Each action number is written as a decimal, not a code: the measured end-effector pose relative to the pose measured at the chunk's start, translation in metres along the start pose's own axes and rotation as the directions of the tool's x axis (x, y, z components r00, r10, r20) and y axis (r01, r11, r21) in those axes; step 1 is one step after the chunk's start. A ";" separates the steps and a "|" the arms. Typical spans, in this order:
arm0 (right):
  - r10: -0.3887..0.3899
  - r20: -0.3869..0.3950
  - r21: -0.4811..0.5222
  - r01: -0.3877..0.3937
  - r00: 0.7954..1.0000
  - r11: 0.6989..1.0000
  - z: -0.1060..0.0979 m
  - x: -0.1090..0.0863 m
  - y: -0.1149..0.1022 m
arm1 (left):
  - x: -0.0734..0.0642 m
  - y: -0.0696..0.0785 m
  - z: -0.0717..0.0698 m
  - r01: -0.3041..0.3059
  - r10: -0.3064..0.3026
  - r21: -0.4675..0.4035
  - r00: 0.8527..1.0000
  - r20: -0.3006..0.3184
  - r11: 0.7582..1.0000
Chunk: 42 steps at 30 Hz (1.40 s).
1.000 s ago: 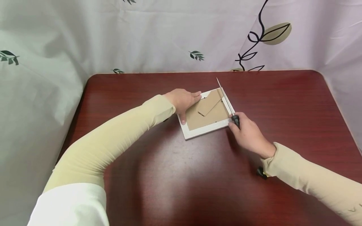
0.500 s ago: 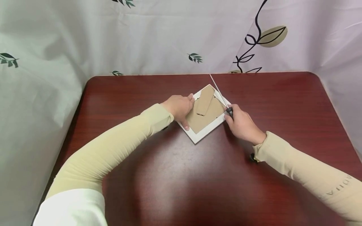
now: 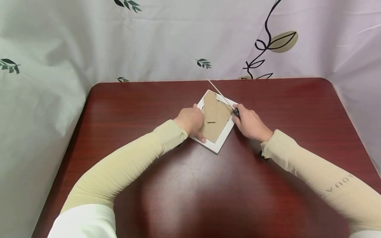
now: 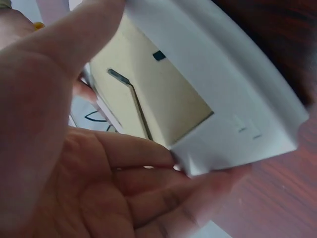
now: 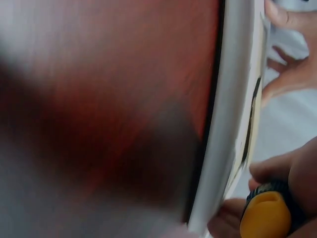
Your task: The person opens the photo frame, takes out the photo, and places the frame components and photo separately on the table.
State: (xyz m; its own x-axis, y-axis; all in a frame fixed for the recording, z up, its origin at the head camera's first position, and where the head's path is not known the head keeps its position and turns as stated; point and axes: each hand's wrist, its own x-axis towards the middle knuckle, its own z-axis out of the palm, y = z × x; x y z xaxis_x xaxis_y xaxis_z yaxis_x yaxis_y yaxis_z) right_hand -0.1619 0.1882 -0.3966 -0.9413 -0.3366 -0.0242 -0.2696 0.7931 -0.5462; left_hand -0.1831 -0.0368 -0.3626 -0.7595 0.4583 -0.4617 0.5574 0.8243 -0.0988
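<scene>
Frame (image 3: 219,119), back upward on the table (image 3: 190,191), looks light and stiff, best held by its rim; half-spread left hand (image 3: 190,121) grips one corner, right hand (image 3: 251,123) clasps a screwdriver (image 3: 236,112).

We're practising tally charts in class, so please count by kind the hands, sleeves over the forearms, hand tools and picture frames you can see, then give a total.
Hands: 2 (left hand, right hand)
Beige sleeves: 2 (left sleeve, right sleeve)
Screwdriver: 1
Picture frame: 1
Total: 6
</scene>
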 end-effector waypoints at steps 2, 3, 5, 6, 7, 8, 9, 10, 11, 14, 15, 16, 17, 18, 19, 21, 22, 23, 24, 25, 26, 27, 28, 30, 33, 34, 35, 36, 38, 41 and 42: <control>-0.023 -0.002 -0.007 0.023 1.000 1.000 -0.001 0.004 0.002 | -0.002 0.003 0.000 0.014 -0.014 -0.005 1.000 -0.006 1.000; -0.031 0.000 -0.012 0.031 1.000 0.999 -0.002 0.006 0.003 | -0.002 0.004 0.000 0.021 -0.021 -0.008 1.000 -0.008 1.000; -0.040 0.003 -0.024 0.040 0.999 0.999 -0.003 0.009 0.005 | -0.004 0.007 0.001 0.036 -0.036 -0.019 0.999 -0.016 0.999; -0.045 0.003 -0.028 0.045 0.999 0.999 -0.004 0.010 0.006 | -0.004 0.009 0.001 0.044 -0.044 -0.022 0.999 -0.019 0.999; -0.051 0.002 -0.032 0.051 0.999 0.998 -0.004 0.012 0.007 | -0.005 0.010 0.001 0.050 -0.051 -0.023 0.998 -0.022 0.998; -0.056 0.001 -0.038 0.057 0.998 0.998 -0.004 0.013 0.007 | -0.005 0.012 0.002 0.056 -0.057 -0.028 0.998 -0.024 0.998; -0.060 0.000 -0.044 0.060 0.998 0.997 -0.004 0.014 0.008 | -0.006 0.013 0.003 0.061 -0.062 -0.029 0.998 -0.027 0.998; -0.063 0.000 -0.049 0.063 0.998 0.997 -0.004 0.015 0.008 | -0.006 0.015 0.003 0.066 -0.067 -0.026 0.997 -0.029 0.997; -0.063 0.003 -0.056 0.064 0.998 0.996 -0.004 0.016 0.008 | -0.007 0.016 0.004 0.069 -0.070 -0.019 0.997 -0.030 0.997; -0.060 0.020 -0.077 0.061 0.998 0.995 -0.003 0.018 0.008 | -0.008 0.020 0.005 0.066 -0.065 0.013 0.997 -0.037 0.998; -0.056 0.026 -0.083 0.058 0.998 0.995 -0.003 0.018 0.007 | -0.008 0.022 0.005 0.065 -0.064 0.023 0.997 -0.041 0.998; -0.053 0.030 -0.088 0.055 0.998 0.995 -0.003 0.018 0.007 | -0.009 0.023 0.005 0.065 -0.064 0.029 0.997 -0.044 0.997; -0.049 0.034 -0.092 0.052 0.998 0.994 -0.003 0.018 0.006 | -0.009 0.024 0.005 0.064 -0.063 0.035 0.997 -0.048 0.997; -0.048 0.036 -0.094 0.051 0.998 0.994 -0.002 0.018 0.006 | -0.010 0.026 0.005 0.065 -0.064 0.037 0.997 -0.051 0.997; -0.048 0.036 -0.095 0.051 0.998 0.994 -0.003 0.018 0.006 | -0.011 0.027 0.005 0.067 -0.065 0.035 0.996 -0.055 0.997; -0.049 0.037 -0.093 0.052 0.998 0.994 -0.003 0.017 0.005 | -0.012 0.030 0.006 0.071 -0.069 0.030 0.996 -0.065 0.997; -0.051 0.035 -0.090 0.054 0.998 0.994 -0.003 0.017 0.005 | -0.013 0.031 0.006 0.073 -0.071 0.031 0.995 -0.069 0.997; -0.056 0.034 -0.086 0.058 0.998 0.995 -0.003 0.018 0.006 | -0.013 0.032 0.006 0.076 -0.074 0.031 0.994 -0.076 0.997; -0.062 0.030 -0.082 0.064 0.998 0.995 -0.004 0.018 0.006 | -0.013 0.033 0.006 0.081 -0.078 0.031 0.994 -0.082 0.996; -0.071 0.025 -0.081 0.073 0.997 0.994 -0.004 0.019 0.007 | -0.013 0.035 0.006 0.085 -0.082 0.029 0.993 -0.087 0.996; -0.080 0.022 -0.078 0.081 0.997 0.994 -0.005 0.019 0.008 | -0.013 0.036 0.006 0.089 -0.086 0.028 0.992 -0.093 0.996; -0.089 0.019 -0.076 0.090 0.996 0.993 -0.006 0.020 0.008 | -0.013 0.038 0.006 0.092 -0.089 0.029 0.991 -0.097 0.995; -0.099 0.018 -0.076 0.100 0.995 0.992 -0.006 0.021 0.009 | -0.013 0.039 0.006 0.096 -0.093 0.029 0.991 -0.098 0.995; -0.119 0.022 -0.074 0.121 0.993 0.990 -0.007 0.022 0.010 | -0.014 0.043 0.007 0.104 -0.101 0.022 0.989 -0.103 0.994; -0.135 0.036 -0.071 0.137 0.990 0.988 -0.008 0.024 0.011 | -0.015 0.047 0.007 0.114 -0.113 0.005 0.987 -0.118 0.993; -0.140 0.040 -0.071 0.143 0.989 0.987 -0.009 0.025 0.011 | -0.016 0.048 0.008 0.119 -0.118 -0.002 0.985 -0.124 0.993; -0.145 0.044 -0.071 0.148 0.988 0.986 -0.009 0.026 0.012 | -0.016 0.050 0.008 0.124 -0.124 -0.009 0.984 -0.131 0.992; -0.148 0.047 -0.072 0.151 0.988 0.986 -0.010 0.027 0.012 | -0.016 0.051 0.008 0.130 -0.131 -0.016 0.982 -0.138 0.991; -0.156 0.054 -0.080 0.160 0.986 0.984 -0.010 0.029 0.011 | -0.016 0.053 0.008 0.140 -0.142 -0.026 0.979 -0.148 0.990; -0.160 0.067 -0.099 0.166 0.985 0.981 -0.010 0.031 0.009 | -0.017 0.056 0.008 0.159 -0.162 -0.033 0.974 -0.156 0.987; -0.159 0.073 -0.105 0.166 0.985 0.980 -0.010 0.031 0.007 | -0.018 0.056 0.008 0.167 -0.170 -0.034 0.972 -0.160 0.985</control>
State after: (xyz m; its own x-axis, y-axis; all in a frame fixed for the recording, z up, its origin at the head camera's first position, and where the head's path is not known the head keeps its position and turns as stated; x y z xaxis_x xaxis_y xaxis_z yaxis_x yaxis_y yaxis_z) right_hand -0.1947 0.1887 -0.3935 -0.8691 -0.4947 0.0025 -0.4424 0.7749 -0.4514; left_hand -0.1358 -0.0015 -0.3674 -0.8870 0.3582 -0.2913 0.4110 0.9001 -0.1449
